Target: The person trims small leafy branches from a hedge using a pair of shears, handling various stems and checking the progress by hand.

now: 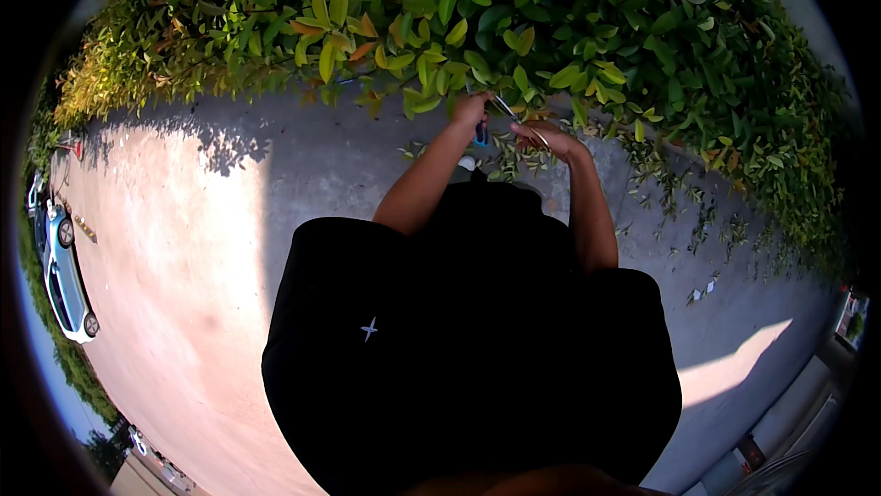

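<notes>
Both my arms reach forward to the lower front of a leafy green hedge [514, 28]. My left hand [469, 111] is closed right under the leaves, and a blue-handled tool [481, 135] sticks out below its fingers. A little to the right and nearer me, my right hand [549, 140] is closed on a slim metal tool that looks like scissors [504, 109]. Its shiny shaft slants up and left toward my left hand. The tips of both tools are lost among the leaves, and the exact kind of each is too small to tell.
Cut leafy twigs [503, 158] lie on the concrete ground [340, 166] below my hands, and more clippings [702, 221] are scattered along the hedge to the right. White scraps [704, 290] lie nearby. A parked car [66, 276] stands far left, near a red cone [75, 147].
</notes>
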